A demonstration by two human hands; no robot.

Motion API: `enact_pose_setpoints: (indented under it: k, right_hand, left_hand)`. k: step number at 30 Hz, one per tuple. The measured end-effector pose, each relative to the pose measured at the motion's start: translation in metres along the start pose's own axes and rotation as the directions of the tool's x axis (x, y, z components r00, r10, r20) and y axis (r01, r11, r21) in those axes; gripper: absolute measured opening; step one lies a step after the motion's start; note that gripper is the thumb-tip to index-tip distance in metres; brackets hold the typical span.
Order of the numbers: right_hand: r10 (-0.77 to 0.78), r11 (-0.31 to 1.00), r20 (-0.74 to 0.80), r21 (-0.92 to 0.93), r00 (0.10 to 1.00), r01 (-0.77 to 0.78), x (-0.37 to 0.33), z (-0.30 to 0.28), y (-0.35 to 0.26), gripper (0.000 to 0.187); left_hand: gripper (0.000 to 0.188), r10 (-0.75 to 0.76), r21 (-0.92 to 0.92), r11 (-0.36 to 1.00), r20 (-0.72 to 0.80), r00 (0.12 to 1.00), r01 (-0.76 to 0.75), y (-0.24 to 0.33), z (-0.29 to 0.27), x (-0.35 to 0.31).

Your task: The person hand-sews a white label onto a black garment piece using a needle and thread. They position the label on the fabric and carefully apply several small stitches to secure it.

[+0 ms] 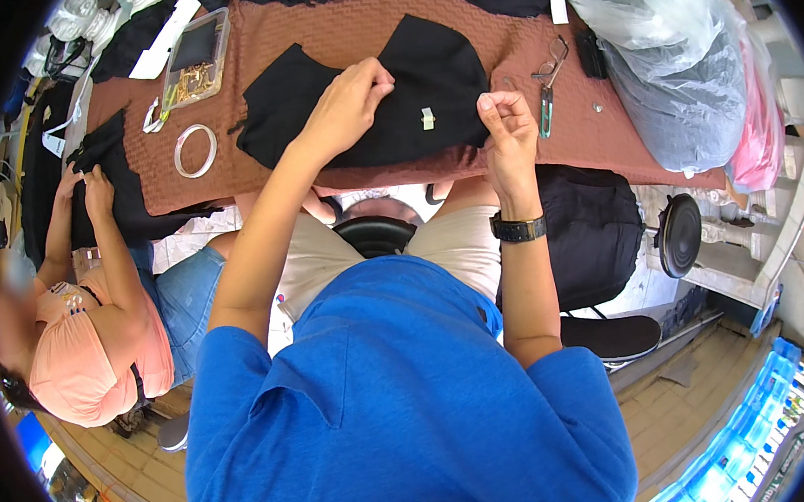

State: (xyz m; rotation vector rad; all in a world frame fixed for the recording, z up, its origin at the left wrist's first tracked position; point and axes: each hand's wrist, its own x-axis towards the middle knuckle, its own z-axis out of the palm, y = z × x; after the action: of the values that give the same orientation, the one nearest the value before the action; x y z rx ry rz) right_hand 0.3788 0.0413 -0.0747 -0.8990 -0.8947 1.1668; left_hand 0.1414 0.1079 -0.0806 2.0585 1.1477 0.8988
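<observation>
A black cut piece of cloth (293,95) lies flat on the brown-covered table in front of me. My left hand (350,105) is over its middle, fingers curled and pinched together. At the cloth's right edge, my right hand (509,130) is raised with thumb and forefinger pressed together. Whatever either pinch holds is too small to make out. Between the hands, a small pale tag-like patch (427,119) sits on the cloth. Just right of my right hand lies a slim tool with teal handles (546,113), with eyeglasses (552,61) beyond it.
Left on the brown table cover (246,24) are a clear box (195,58) of gold-coloured pieces and a white ring-shaped roll (196,152). Large filled plastic bags (673,64) crowd the right end. A co-worker (100,337) at left handles dark cloth. A black backpack (587,233) stands at my right.
</observation>
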Motion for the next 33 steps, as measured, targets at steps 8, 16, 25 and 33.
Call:
enact_pose_setpoints:
  k: [8,16,25,33]
  right_hand:
    - [-0.052,0.998,-0.014,0.023,0.999,0.052,-0.001,0.015,-0.012,0.009]
    - [-0.149,0.989,0.029,0.002,0.988,0.149,0.004,0.026,-0.022,0.011]
    - [-0.137,0.990,0.064,-0.024,0.989,0.139,0.012,0.033,-0.025,0.011]
    - [-0.170,0.983,-0.065,-0.079,0.983,0.165,0.018,0.035,-0.015,0.012]
  left_hand:
    - [0.033,0.092,0.236,0.960,0.236,0.967,-0.149,-0.004,-0.008,-0.003]
    - [0.076,-0.336,0.091,0.939,0.458,0.823,0.332,0.026,-0.021,0.003]
    - [0.092,-0.385,-0.070,0.751,0.761,0.522,0.657,0.019,-0.027,-0.008]
    - [0.051,-0.351,-0.813,0.230,0.443,0.825,0.534,0.020,-0.017,-0.022]
